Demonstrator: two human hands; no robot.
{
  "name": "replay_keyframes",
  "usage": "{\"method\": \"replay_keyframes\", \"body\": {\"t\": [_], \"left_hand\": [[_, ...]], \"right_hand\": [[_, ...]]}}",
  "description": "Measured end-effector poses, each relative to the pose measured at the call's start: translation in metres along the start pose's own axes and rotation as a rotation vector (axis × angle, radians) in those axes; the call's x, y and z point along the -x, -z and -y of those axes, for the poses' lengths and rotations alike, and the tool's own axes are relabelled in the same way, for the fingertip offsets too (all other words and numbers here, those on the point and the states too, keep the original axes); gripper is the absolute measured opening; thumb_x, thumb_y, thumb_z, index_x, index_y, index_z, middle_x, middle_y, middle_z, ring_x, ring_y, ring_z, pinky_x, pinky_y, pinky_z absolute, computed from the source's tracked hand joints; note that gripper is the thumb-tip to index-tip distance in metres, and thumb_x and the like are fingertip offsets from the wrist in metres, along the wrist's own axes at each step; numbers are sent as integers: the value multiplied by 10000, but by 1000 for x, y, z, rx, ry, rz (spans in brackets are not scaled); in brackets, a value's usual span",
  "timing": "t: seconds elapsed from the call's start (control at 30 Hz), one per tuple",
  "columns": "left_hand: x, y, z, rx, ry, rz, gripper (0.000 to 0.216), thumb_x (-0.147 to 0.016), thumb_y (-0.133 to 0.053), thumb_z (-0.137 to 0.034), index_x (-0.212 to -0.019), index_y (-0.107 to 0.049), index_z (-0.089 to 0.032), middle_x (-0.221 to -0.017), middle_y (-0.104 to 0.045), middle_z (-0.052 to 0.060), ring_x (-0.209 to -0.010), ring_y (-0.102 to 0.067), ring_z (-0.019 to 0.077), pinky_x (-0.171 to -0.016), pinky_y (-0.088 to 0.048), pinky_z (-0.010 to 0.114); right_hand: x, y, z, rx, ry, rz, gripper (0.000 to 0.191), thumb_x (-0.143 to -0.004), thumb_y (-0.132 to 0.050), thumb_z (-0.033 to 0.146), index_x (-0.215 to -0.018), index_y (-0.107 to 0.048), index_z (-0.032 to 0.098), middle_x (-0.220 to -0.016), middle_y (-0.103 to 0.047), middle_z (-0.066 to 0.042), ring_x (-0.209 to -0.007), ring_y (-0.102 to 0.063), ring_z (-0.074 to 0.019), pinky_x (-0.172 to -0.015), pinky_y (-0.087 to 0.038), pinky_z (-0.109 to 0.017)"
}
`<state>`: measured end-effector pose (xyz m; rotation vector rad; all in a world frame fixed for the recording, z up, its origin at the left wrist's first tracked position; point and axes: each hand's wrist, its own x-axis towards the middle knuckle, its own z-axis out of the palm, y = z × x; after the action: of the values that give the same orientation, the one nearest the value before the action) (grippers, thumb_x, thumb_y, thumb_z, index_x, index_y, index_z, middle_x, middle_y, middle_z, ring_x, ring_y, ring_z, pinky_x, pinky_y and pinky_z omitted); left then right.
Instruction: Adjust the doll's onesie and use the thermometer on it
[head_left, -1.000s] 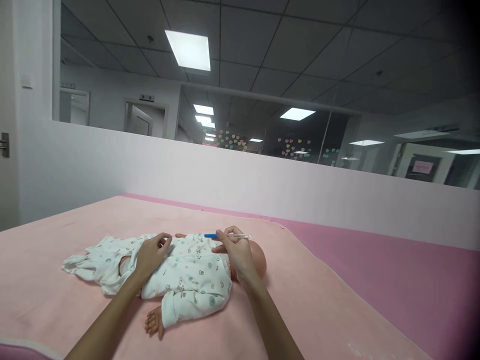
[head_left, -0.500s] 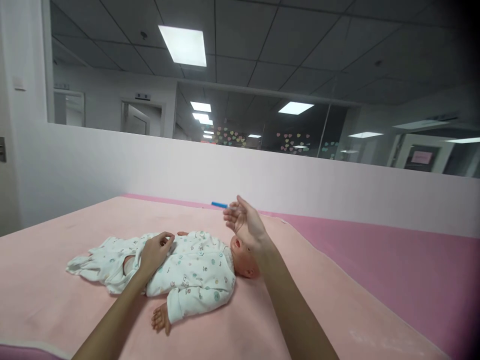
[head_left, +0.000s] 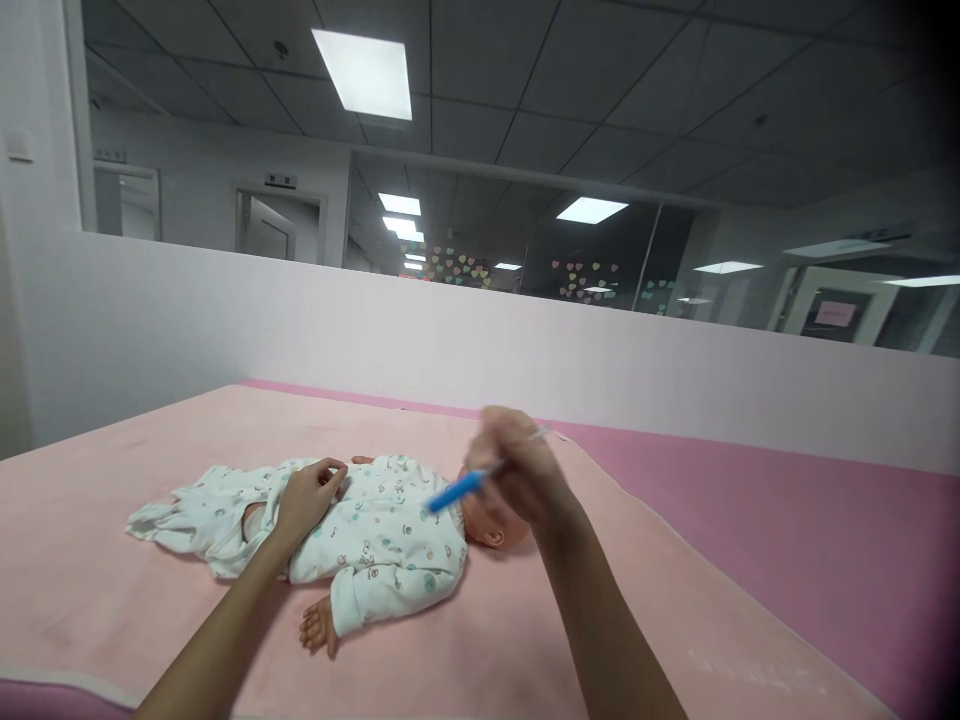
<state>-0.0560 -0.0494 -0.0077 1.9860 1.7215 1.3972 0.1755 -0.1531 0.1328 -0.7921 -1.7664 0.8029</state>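
Note:
A baby doll (head_left: 375, 555) in a white printed romper lies on its back on a pale pink blanket (head_left: 112, 560), head to the right. My left hand (head_left: 307, 497) rests on the doll's belly, fingers curled on the cloth. My right hand (head_left: 517, 470), blurred by motion, hovers above the doll's head and grips a thin thermometer with a blue end (head_left: 457, 492). The blue end points down and left toward the doll's chest. The doll's face is mostly hidden behind my right hand.
The blanket covers a darker pink bed surface (head_left: 787, 540) that runs off to the right. A white low wall (head_left: 450, 340) stands behind the bed, with glass and an office ceiling above it.
My right hand swung the thermometer up off the doll's chest, then back down over the doll's head, tipping the blue end downward. My left hand stayed on the belly.

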Motion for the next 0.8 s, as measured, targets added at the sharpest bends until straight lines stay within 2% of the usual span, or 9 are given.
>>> {"method": "replay_keyframes", "body": {"t": [0.1,0.2,0.27,0.33,0.43,0.53,0.6,0.7,0.8], "left_hand": [[-1,0,0,6,11,9,299,-768,-412,-425,-777,-623,-213,-556,-624,-18,-578,-567,162,-554,-350,239],[-1,0,0,4,30,18,296,-766,-417,-427,-771,-625,-216,-544,-618,-23,-566,-562,160,-543,-343,236],[-2,0,1,2,38,37,296,-767,-415,-426,-775,-624,-216,-546,-617,-24,-554,-557,159,-531,-337,235],[-2,0,1,0,35,51,293,-766,-416,-425,-778,-621,-217,-553,-618,-26,-560,-557,160,-530,-335,233],[-2,0,2,-8,33,37,282,-761,-420,-414,-774,-619,-215,-560,-619,-24,-582,-564,165,-543,-339,232],[-2,-1,2,-9,43,35,281,-762,-415,-403,-773,-620,-211,-554,-616,-23,-565,-558,160,-530,-334,229],[-2,-2,2,-14,51,51,286,-766,-411,-402,-779,-621,-209,-548,-613,-23,-550,-553,158,-514,-328,227],[-1,0,0,-68,27,46,285,-778,-407,-398,-788,-625,-215,-560,-618,-20,-566,-560,162,-514,-326,223],[3,2,-6,-207,-27,-99,260,-791,-416,-378,-839,-624,-228,-614,-632,-12,-604,-567,164,-524,-314,216]], "right_hand": [[1,-7,-2,-4,-39,-11,433,-822,-364,457,-469,-452,222,-240,-264,124,-212,-254,-45,-271,-246,-158],[0,-16,-5,52,-63,34,380,-790,-473,374,-448,-455,210,-290,-377,87,-282,-361,-46,-305,-280,-156],[1,-15,-6,52,-42,81,356,-796,-471,365,-483,-473,196,-347,-442,69,-308,-403,-50,-319,-293,-158],[2,-10,-7,70,34,110,396,-857,-333,397,-546,-468,194,-357,-420,79,-276,-359,-49,-312,-283,-163],[-1,-7,-16,235,177,114,466,-894,-162,379,-544,-419,212,-314,-272,111,-257,-218,-53,-300,-223,-171],[-6,-12,-30,373,215,119,397,-843,-368,355,-468,-353,226,-332,-232,108,-330,-179,-54,-331,-167,-186],[-5,-13,-38,434,223,63,378,-805,-454,323,-466,-327,214,-381,-245,95,-380,-179,-52,-371,-154,-196],[11,-7,-49,577,231,-97,358,-821,-426,314,-502,-319,192,-438,-271,74,-416,-211,-53,-428,-188,-201],[43,1,-64,574,155,-85,330,-828,-419,337,-539,-365,186,-467,-372,56,-438,-324,-56,-461,-257,-193]]}}
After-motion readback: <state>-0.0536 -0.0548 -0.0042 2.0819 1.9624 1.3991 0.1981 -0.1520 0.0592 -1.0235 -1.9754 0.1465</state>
